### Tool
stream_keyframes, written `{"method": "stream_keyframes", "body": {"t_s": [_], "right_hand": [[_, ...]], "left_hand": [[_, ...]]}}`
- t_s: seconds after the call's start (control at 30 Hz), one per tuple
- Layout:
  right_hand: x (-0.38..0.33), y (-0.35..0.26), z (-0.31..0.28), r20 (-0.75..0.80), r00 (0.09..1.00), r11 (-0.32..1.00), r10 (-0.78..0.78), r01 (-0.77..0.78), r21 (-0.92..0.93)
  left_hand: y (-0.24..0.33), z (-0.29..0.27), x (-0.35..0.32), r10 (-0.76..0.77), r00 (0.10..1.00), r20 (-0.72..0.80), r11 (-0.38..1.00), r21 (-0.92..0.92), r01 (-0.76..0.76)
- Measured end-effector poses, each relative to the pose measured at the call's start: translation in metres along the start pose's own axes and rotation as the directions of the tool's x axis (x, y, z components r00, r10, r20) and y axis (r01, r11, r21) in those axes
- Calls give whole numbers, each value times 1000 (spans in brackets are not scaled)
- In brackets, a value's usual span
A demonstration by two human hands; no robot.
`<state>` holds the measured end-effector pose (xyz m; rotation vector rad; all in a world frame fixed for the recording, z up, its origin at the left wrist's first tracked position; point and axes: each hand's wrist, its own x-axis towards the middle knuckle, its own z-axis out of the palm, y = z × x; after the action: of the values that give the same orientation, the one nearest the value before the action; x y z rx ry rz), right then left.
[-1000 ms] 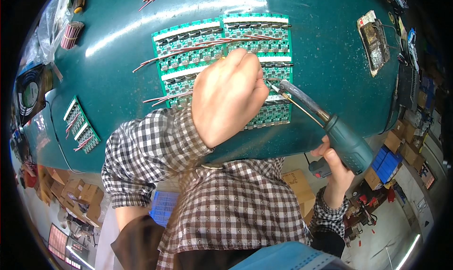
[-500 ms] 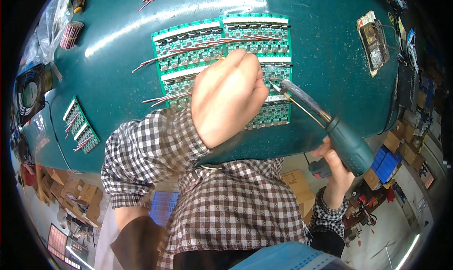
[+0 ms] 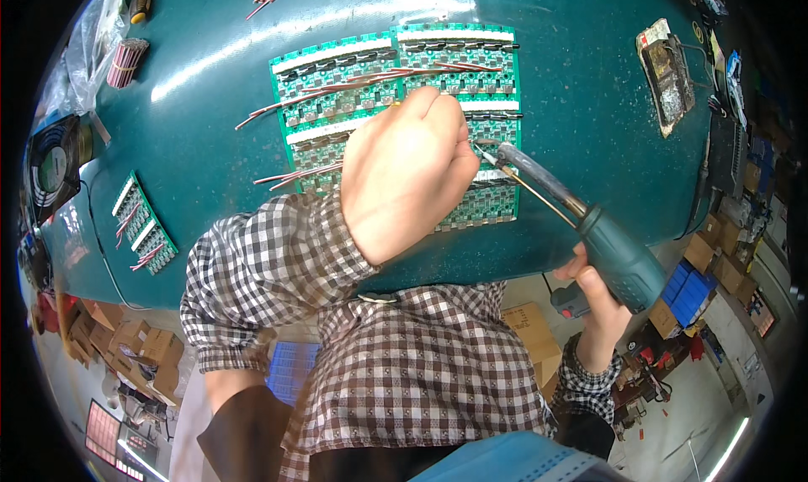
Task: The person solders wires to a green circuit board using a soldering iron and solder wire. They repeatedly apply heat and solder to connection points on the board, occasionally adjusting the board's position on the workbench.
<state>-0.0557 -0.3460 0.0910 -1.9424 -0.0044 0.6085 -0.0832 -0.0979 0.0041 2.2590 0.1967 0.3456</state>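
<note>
A green panel of circuit boards (image 3: pixel 337 78) with red and white wires lies on the teal table (image 3: pixel 581 120). My left hand (image 3: pixel 408 175) rests on the panel with its fingers curled, pinching something small at the fingertips that I cannot make out. My right hand (image 3: pixel 602 305) grips the teal handle of a soldering iron (image 3: pixel 619 259). The iron's metal tip (image 3: pixel 486 155) touches the board right beside my left fingertips. Both sleeves are checked.
A smaller green board panel (image 3: pixel 141 223) lies at the table's left. A bundle of red wires (image 3: pixel 124 61) and a fan (image 3: pixel 52 166) sit further left. A solder-stained iron stand (image 3: pixel 667 76) is at the right. Cardboard boxes (image 3: pixel 135 347) stand on the floor.
The iron's tip has shifted slightly along the board by my left fingertips. Both hands otherwise stay in place.
</note>
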Motion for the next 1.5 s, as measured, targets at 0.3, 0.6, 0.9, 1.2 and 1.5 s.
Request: {"method": "stream_keyframes", "body": {"t_s": [0.3,0.6,0.9,1.2,1.5], "right_hand": [[-1,3,-2,-11,999,996,-48,48,73],[-4,0,0,-21,1000,998,-5,7,55],[5,4,-20,-272,958,952,-95,168,258],[59,15,-91,-660,650,923,-377,327,-205],[46,22,-80,-696,546,860,-466,462,-214]], "left_hand": [[0,0,0,-15,1000,8,1000,-1,15],[-1,-1,-1,-5,1000,-2,1000,-3,5],[3,-4,0,-27,998,51,1000,10,26],[18,-17,4,-95,966,239,994,-36,106],[7,-12,6,-37,981,190,998,61,26]]}}
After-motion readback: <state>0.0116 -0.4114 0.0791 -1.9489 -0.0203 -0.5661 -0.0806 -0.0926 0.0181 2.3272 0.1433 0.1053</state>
